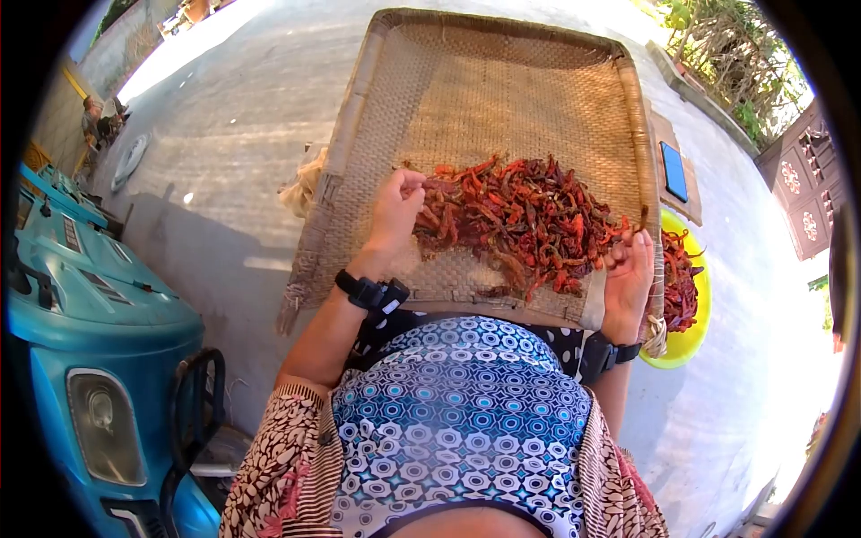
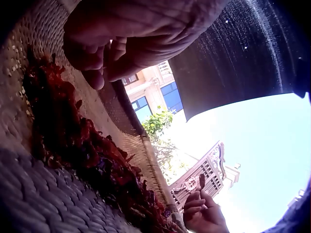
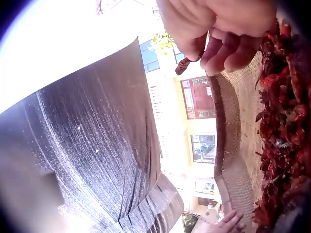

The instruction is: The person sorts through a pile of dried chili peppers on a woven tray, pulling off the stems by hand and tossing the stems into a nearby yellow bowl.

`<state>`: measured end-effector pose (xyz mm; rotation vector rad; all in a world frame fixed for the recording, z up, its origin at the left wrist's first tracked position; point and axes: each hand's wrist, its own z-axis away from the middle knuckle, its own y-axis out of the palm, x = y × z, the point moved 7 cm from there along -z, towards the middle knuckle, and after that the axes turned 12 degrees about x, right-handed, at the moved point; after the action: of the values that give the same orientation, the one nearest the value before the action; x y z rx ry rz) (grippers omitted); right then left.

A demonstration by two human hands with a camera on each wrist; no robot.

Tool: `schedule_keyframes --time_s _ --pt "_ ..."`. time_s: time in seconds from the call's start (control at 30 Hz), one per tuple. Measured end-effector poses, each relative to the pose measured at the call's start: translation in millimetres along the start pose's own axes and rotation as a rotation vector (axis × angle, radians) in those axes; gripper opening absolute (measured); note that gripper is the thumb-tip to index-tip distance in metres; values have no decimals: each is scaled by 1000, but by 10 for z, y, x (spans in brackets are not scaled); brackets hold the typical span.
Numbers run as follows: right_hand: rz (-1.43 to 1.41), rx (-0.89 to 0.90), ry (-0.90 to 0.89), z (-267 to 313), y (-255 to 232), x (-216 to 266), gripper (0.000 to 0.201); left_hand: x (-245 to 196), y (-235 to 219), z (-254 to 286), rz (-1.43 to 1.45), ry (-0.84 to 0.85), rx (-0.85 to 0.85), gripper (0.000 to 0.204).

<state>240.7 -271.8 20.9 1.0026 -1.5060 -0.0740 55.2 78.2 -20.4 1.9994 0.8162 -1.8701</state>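
My right hand (image 1: 630,273) pinches a single dried chili pepper (image 3: 182,66) between thumb and fingers, at the right side of a woven bamboo tray (image 1: 502,90). That chili sticks up past the fingertips in the head view. A heap of dried red chili peppers (image 1: 529,220) lies over the near half of the tray. At the heap's left edge is my left hand (image 1: 395,213), its fingers loosely bent above the weave. In the left wrist view nothing shows between the left fingers (image 2: 85,58).
A yellow basin (image 1: 701,309) with more chili peppers stands right of the tray. Beyond it, a blue phone (image 1: 674,172) lies on cardboard (image 1: 691,204). A blue vehicle (image 1: 108,314) stands close on the left. A seated person (image 1: 94,117) is far back left.
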Motion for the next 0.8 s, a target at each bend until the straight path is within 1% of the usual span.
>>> schedule_keyframes --time_s 0.03,0.07,0.13,0.17,0.23,0.27,0.33,0.37,0.43,0.47,0.5,0.53,0.6,0.63,0.67,0.73,0.8 --pt "-89 -13 -39 -42 -131 91 15 -19 -86 -12 -65 19 -42 16" --pt "-207 -44 -73 -75 -302 155 19 12 -115 -26 -81 -16 0 17" --pt "-442 -103 -140 -120 -491 231 26 -70 -141 -13 -112 -87 80 17" --pt "-452 -208 -158 -101 -620 230 27 -135 -144 -21 -308 17 104 18" --pt "-393 -214 -145 -59 -683 207 27 -239 -73 23 -697 224 148 19" --pt "-363 -218 -137 -42 -714 193 28 -197 -62 27 -706 207 154 18" --pt "-235 -159 -82 -17 -589 131 28 -242 -12 67 -723 169 171 15" --pt "-171 -131 -55 6 -515 85 28 -258 -4 81 -746 122 194 16" --pt "-77 -71 0 27 -331 1 31 -381 14 81 -796 36 239 17" --pt "-31 -43 27 36 -216 -45 32 -506 31 94 -780 43 236 16" --pt "53 4 61 29 -29 -64 24 -645 68 136 -763 45 234 16" --pt "171 67 122 42 156 -102 23 -739 107 185 -746 44 230 15" --pt "406 206 241 66 515 -208 23 -828 259 245 -579 69 357 15" --pt "497 328 297 90 699 -290 23 -874 344 266 -496 85 418 15" --pt "589 451 350 122 869 -379 22 -910 455 299 -504 86 483 16" --pt "635 606 450 233 1109 -550 25 -940 701 399 -515 87 614 19" --pt "797 770 344 274 1256 -617 23 -903 902 490 -389 67 711 20"
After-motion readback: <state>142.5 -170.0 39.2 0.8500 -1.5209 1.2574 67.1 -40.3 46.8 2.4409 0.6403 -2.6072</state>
